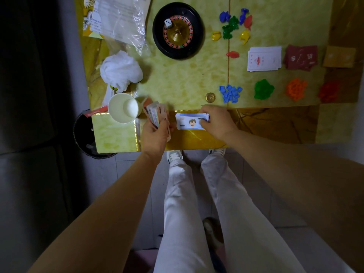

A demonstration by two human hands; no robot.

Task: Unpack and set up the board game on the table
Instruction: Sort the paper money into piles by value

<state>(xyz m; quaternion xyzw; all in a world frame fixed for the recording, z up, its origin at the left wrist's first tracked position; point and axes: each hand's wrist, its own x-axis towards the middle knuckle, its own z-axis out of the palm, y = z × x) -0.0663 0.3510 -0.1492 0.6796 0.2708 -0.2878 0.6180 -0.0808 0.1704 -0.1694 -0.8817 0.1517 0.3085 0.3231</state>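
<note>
I note my left hand (155, 134) gripping a mixed wad of play banknotes (155, 113), my right hand (216, 121) pinching the blue banknote stack (189, 123) mid-frame on the surface (187, 79): light, limp, slippery paper, best clamped across one short edge.

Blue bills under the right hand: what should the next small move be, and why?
Probably let the right hand release the blue bills. They already lie flat near the table edge as a separate pile. The left hand grips a mixed bundle showing several colours, so that is likely what needs sorting next.
</note>
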